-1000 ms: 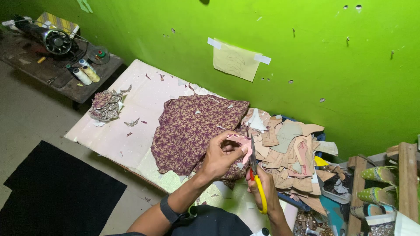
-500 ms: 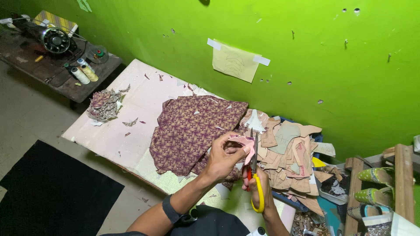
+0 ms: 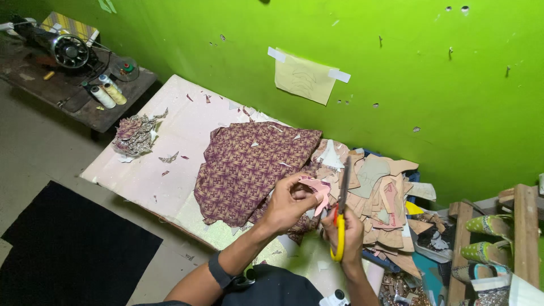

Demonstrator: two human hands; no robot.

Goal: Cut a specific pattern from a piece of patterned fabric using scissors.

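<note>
Bright green wall [image 3: 396, 73] backs the work area; its surface is matt and pitted with small holes. One pale yellow paper sheet [image 3: 304, 79], rectangular, is fixed to it with two strips of white tape.

Below the wall lies a pale pink board [image 3: 170, 153], flat and rectangular, dotted with small offcuts. On it rests a purple cloth [image 3: 249, 164], woven with a fine basket pattern, irregular in outline and lying flat. At the board's left edge sits a crumpled heap of scraps [image 3: 135, 134].

The left hand [image 3: 286, 201] holds a small pink piece [image 3: 317, 190], thin and curved, with the fingers pinched narrow on its edge, just above the cloth's lower right corner. The right hand [image 3: 345, 232] grips scissors [image 3: 341, 212] with yellow looped handles and dark blades; the fingers are closed through the handles. The blades point up toward the wall and stand just beside the pink piece; whether they touch it cannot be told. A dark band [image 3: 219, 271] circles the left wrist.

Right of the hands, a pile of tan cut-outs [image 3: 385, 198], stiff and leathery in look, overlaps the cloth's edge and crowds the space beside the scissors. Green shoes [image 3: 488, 225] rest on a wooden rack [image 3: 524, 238] at far right.

At upper left, a dark desk [image 3: 85, 107] carries a sewing machine [image 3: 59, 45] and two thread spools [image 3: 107, 93]. A black mat [image 3: 62, 255] covers the grey floor [image 3: 34, 153].
</note>
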